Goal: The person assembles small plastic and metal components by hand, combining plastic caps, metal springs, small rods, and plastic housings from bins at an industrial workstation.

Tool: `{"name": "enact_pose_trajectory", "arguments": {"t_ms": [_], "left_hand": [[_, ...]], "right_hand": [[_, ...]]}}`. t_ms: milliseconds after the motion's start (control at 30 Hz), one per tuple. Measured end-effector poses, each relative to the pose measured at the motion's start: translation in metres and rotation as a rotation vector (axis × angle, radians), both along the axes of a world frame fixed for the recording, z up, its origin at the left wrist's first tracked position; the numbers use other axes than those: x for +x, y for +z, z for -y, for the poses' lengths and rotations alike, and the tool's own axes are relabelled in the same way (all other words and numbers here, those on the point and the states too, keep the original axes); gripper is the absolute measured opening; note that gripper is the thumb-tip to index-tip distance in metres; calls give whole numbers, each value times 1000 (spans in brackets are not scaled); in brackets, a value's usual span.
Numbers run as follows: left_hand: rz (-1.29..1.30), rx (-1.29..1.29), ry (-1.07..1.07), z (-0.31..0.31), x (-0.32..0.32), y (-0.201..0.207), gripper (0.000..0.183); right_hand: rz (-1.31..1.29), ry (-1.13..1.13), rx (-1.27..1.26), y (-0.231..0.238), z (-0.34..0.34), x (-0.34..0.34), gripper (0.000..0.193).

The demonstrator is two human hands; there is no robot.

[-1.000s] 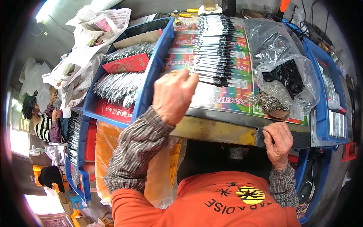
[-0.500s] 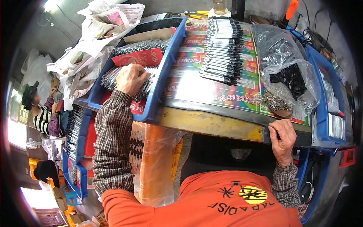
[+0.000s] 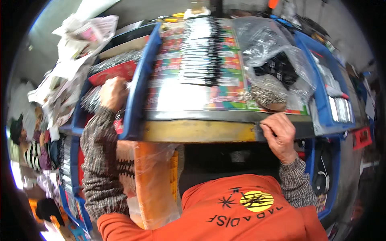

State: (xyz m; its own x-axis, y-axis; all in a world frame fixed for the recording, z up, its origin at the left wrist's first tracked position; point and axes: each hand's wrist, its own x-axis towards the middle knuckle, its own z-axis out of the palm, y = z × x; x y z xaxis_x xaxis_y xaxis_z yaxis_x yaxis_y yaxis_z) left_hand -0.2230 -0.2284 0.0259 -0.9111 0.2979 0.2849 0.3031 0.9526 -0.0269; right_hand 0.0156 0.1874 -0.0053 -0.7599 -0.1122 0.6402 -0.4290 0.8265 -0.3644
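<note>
My left hand (image 3: 113, 94) is inside the blue bin (image 3: 139, 80) at the left, its fingers curled down among thin, clear-looking pen parts (image 3: 91, 99). What they hold, if anything, is hidden. A red card or packet (image 3: 116, 72) lies across the bin just beyond that hand. On the table's front edge, my right hand (image 3: 280, 132) rests with its fingers curled in and nothing visible in them. Close beyond it sits a heap of small shiny metal pieces (image 3: 268, 90). White-and-black pens (image 3: 200, 60) lie side by side in a long row on the colourful printed tabletop (image 3: 169, 94).
A clear plastic bag (image 3: 257, 36) with black pieces (image 3: 281, 68) lies right of the pens. Another blue bin (image 3: 335, 96) holds white sticks at the far right. Crumpled newspaper (image 3: 64, 68) flanks the left bin. Below the table stands an orange plastic-wrapped crate (image 3: 155, 180).
The whole view has swung, so the table and bins now appear farther left, with some blur. My left hand stays in the blue bin; my right hand stays at the table edge.
</note>
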Motion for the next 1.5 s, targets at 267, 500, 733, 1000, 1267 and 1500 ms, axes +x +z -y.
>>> {"name": "enact_pose_trajectory", "arguments": {"t_ms": [267,500,733,1000,1267,1500], "left_hand": [[-345,-35,-438,77,-39,-39,25],[-210,122,-206,31,-13,-18,21],[-206,236,-177,24,3,-5,12],[-181,468,-122,8,20,8,12],[-360,465,-173,-46,83,29,17],[-394,482,-304,-91,115,22,11]], "right_hand": [[-66,-66,97,15,-27,15,16],[-115,-251,235,44,-81,36,15],[-122,-545,261,68,-163,48,7],[267,-739,219,58,-240,45,17],[402,-732,339,46,-265,33,25],[476,-692,314,48,-270,24,24]]}}
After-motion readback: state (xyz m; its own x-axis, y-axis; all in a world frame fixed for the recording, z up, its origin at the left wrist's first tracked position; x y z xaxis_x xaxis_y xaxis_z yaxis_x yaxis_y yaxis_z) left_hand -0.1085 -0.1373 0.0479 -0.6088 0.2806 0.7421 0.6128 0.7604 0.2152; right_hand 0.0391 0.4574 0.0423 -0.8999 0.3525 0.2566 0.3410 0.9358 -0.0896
